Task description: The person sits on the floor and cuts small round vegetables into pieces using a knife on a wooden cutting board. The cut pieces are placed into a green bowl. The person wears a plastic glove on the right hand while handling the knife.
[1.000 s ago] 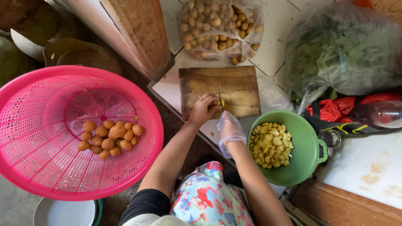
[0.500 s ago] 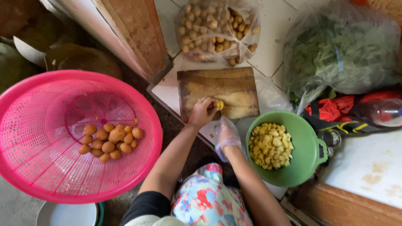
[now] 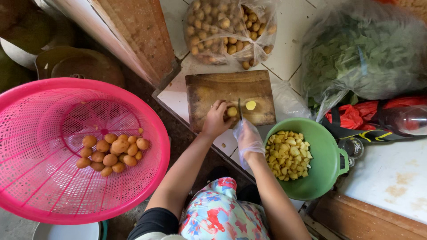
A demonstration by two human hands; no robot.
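Potato [image 3: 231, 111], small, peeled, pale yellow, sitting at the centre of the frame on a wooden cutting board [image 3: 213, 86]. Left hand [image 3: 216, 119], bare, is pinching it in place, fingers closed around its left side. Right hand [image 3: 247, 138], in a thin clear glove, is gripping a knife [image 3: 239, 109], blade standing upright against the potato's right edge. Cut piece [image 3: 251, 105] is lying just beside the blade, flat yellow face up.

Risk, as judged: the potato is round and smooth, so it is likely to roll under the blade; the left fingertips are lying very near the edge and could be nicked. The loose glove could slip on the handle.

Also present: green bowl [image 3: 331, 153] at lower right, holding cut yellow chunks; pink basket [image 3: 40, 178] at left, holding whole brown-skinned potatoes; clear bag of potatoes [image 3: 222, 26] at top centre; bag of leafy greens [image 3: 369, 58] at upper right; white tiled counter [image 3: 293, 26] beneath.
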